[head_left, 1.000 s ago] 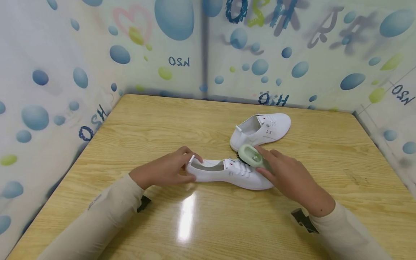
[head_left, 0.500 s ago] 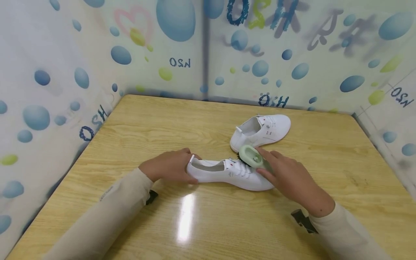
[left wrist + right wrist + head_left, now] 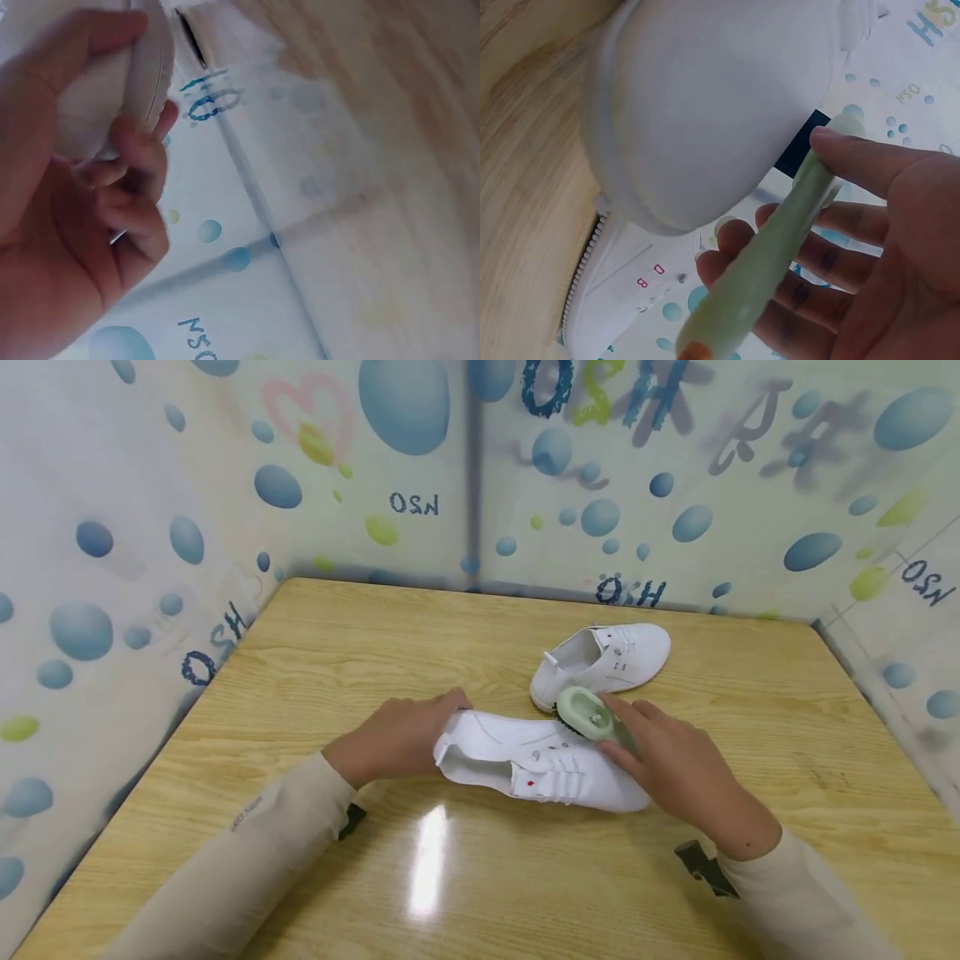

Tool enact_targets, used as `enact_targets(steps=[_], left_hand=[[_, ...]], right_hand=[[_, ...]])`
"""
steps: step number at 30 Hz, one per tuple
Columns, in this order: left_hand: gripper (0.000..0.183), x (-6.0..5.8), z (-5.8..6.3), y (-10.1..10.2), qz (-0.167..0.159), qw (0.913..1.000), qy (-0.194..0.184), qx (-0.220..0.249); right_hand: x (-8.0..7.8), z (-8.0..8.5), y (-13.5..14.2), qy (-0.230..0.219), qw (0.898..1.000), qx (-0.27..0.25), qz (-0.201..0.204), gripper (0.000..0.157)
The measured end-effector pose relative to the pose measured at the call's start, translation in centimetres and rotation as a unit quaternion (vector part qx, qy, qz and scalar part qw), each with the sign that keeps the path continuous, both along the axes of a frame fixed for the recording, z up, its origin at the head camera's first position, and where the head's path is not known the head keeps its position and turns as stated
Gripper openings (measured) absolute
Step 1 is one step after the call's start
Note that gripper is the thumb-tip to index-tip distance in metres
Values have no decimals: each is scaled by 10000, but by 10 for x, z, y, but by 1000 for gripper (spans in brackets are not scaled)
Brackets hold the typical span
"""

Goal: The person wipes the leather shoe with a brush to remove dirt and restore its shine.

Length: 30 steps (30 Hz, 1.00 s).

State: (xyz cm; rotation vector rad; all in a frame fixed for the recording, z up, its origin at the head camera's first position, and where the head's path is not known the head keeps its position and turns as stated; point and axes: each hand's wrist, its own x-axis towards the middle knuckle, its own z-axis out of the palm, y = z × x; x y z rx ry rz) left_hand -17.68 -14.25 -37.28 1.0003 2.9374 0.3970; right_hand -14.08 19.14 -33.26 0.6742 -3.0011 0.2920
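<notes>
A white lace-up shoe (image 3: 491,739) lies tilted in the head view, its opening and laces turned toward the near side. My left hand (image 3: 401,737) grips it by the heel; in the left wrist view the thumb presses on the shoe's heel end (image 3: 94,82) with the fingers curled beneath. My right hand (image 3: 675,768) holds a pale green brush (image 3: 585,713) by its handle. Its dark bristles (image 3: 802,144) meet the far side of the shoe, close to the lace area. Some of the right fingers are hidden behind the handle in the head view.
A second white shoe (image 3: 633,660) stands just behind the brush, toe pointing right. Both rest on a wood-grain table (image 3: 360,643). Patterned walls (image 3: 465,468) with blue dots and lettering rise at the table's back and sides.
My left hand has rolled the held shoe toward the near side, so its far side now faces up. The brush has shifted slightly right. The second shoe has stayed put.
</notes>
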Motion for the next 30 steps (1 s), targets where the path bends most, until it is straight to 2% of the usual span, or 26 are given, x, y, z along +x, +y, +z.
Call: enact_targets(steps=[4, 6, 10, 13, 17, 22, 25, 30], left_hand=[[62, 1, 0, 1, -85, 9954, 956, -51], [66, 2, 1, 2, -73, 9951, 988, 32], [82, 2, 0, 2, -164, 9982, 272, 510], [92, 0, -2, 0, -309, 9942, -331, 975], [99, -1, -4, -3, -352, 9851, -1047, 1319], [96, -1, -4, -6, -180, 9657, -2138, 1460], [85, -1, -3, -7, -219, 9612, -2349, 1428], [79, -2, -1, -7, -253, 9730, -2030, 1066]], right_hand=[[-1, 2, 2, -28, 9998, -51, -193, 59], [-1, 3, 2, -52, 9996, -64, -253, 59], [-1, 3, 3, -46, 9996, -171, -223, 58], [-2, 2, 4, -101, 9994, -290, -177, 57], [-3, 2, 5, -230, 9990, -345, -158, 56], [-2, 4, 4, -329, 9988, -331, -177, 57], [0, 6, 3, -381, 9984, -363, -185, 58], [3, 7, 2, -379, 9967, -715, 109, 59]])
